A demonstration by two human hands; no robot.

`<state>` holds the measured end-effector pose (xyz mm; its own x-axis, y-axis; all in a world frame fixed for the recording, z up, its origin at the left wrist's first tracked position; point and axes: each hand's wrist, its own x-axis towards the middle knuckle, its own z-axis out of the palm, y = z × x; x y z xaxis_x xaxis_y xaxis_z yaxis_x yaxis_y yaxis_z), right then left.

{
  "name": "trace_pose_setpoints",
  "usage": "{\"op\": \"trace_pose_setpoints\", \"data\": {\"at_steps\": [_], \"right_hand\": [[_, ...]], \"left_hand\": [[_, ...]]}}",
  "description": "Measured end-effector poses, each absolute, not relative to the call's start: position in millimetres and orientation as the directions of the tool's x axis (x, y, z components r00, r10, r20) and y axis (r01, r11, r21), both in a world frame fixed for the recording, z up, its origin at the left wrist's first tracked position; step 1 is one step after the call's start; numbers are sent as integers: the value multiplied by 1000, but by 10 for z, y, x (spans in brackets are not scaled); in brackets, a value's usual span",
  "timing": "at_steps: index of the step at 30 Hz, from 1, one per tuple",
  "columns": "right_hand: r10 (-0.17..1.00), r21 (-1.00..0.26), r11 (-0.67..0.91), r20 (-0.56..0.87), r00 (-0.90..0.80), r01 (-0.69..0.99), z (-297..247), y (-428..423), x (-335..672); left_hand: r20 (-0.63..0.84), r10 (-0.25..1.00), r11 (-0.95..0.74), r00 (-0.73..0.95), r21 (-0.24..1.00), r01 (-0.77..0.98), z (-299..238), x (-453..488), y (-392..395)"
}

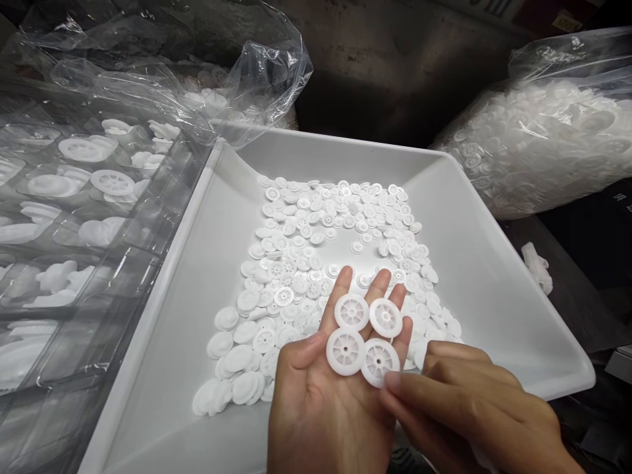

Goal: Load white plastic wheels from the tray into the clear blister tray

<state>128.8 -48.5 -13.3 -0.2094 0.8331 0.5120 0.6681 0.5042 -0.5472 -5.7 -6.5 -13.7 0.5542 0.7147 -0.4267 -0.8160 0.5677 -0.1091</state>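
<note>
My left hand (320, 401) lies palm up above a white tray, with several white plastic spoked wheels (351, 312) resting on its palm and fingers. The fingertip of my right hand (464, 408) touches the rim of the lower right wheel (380, 362); its thumb is hidden. A spread layer of similar wheels (316, 257) covers the tray floor (172, 368), partly hidden beneath my hands. Some wheels lie with spokes up, others with smooth backs up.
A transparent compartment tray (83, 197) holding white parts stands along the tray's left side, under loose plastic film. A plastic bag of white wheels (538, 145) sits at the right. A loose white piece (537, 266) lies beyond the tray's right rim.
</note>
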Motion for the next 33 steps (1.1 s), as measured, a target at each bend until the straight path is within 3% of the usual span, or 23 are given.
{"op": "trace_pose_setpoints", "data": {"at_steps": [3,8,21,33], "right_hand": [[844,-602,427,532,-59,675,-176,-486,1222],[897,-649,371,437,-74,664,-176,-489,1230],[952,-815,150,272,141,559,-196,-533,1250],[977,-841,117,193,90,529,-200,-512,1313]], "left_hand": [[-411,732,561,543,-87,-823,-159,-56,-66],[-313,749,597,584,-63,-800,-252,-92,-59],[-437,738,561,514,-27,-828,-268,-94,-53],[-513,719,543,468,-5,-840,-224,-60,-12]]}}
